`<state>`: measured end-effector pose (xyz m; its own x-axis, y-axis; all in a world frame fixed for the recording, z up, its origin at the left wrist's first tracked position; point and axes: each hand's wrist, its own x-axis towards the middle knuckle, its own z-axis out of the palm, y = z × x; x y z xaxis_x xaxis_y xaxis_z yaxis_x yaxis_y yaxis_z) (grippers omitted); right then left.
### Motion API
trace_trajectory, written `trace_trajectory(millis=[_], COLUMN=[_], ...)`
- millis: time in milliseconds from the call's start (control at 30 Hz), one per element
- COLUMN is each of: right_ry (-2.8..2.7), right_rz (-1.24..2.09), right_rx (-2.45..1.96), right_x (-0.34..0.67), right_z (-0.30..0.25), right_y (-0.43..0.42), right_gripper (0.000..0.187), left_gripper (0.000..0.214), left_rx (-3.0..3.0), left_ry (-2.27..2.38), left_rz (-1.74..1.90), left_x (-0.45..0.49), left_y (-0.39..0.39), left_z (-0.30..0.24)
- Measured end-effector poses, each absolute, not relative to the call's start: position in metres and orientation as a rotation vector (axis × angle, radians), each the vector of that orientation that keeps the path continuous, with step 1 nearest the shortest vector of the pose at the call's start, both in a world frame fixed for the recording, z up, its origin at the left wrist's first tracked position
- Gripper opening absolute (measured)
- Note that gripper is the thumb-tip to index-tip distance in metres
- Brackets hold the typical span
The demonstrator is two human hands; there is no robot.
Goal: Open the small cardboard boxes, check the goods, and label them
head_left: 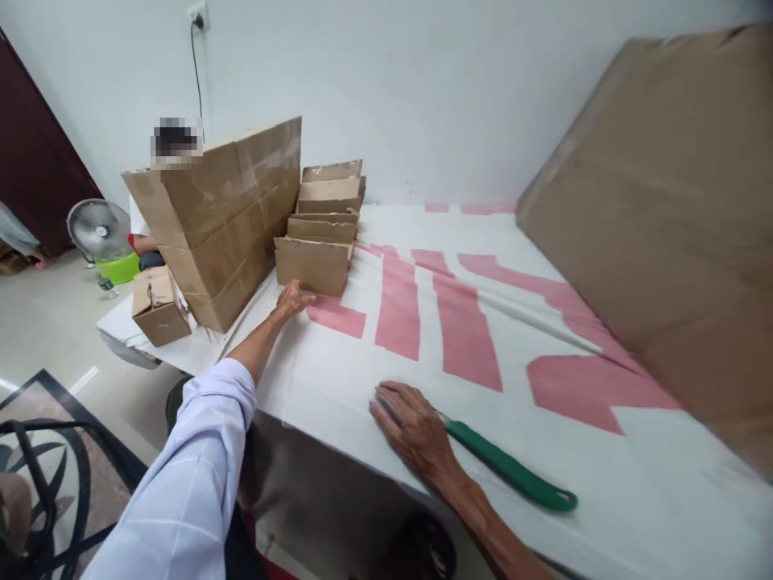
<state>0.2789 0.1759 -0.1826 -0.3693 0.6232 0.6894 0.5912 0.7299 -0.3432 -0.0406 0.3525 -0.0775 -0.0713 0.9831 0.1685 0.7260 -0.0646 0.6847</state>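
Observation:
My left hand [294, 299] reaches out flat to the near lower corner of the front open cardboard box [314, 267], its fingers extended and apparently touching it. Behind that box stand several more small open boxes [331, 190] in a row. My right hand [414, 427] lies palm down near the table's front edge, fingers stretched and together. It rests over the metal end of a tool with a green handle [513, 467]. A grey bit of that tool shows between thumb and fingers; the hand hides the rest, so its kind is unclear.
Stacked closed cartons [223, 217] stand left of the open boxes, with a small carton [158, 306] beside them. A large carton [658, 225] fills the right side. A white cloth with pink markings [398, 306] covers the table. Behind the stack sits another person, near a fan [101, 231].

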Motion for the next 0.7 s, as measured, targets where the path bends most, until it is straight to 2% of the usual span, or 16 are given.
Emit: trace_trajectory(millis=[233, 400, 567, 700], right_ry=[-2.020, -2.039, -2.128, -2.239], right_rz=[0.039, -0.043, -0.174, -0.099], right_rx=[-0.940, -1.145, -1.477, -1.549], right_x=[0.284, 0.324, 0.380, 0.394], right_z=[-0.178, -0.160, -0.158, -0.167], right_y=[0.175, 0.164, 0.150, 0.150], right_gripper=[0.027, 0.027, 0.030, 0.026], left_gripper=[0.048, 0.039, 0.034, 0.032], left_rx=[1.887, 1.978, 2.077, 2.144], left_ry=[1.806, 1.751, 1.713, 1.650], left_rz=[0.808, 0.779, 0.756, 0.718], left_x=[-0.036, -0.051, -0.069, -0.059], left_y=[0.296, 0.234, 0.150, 0.076], left_z=[-0.058, -0.048, -0.068, -0.096])
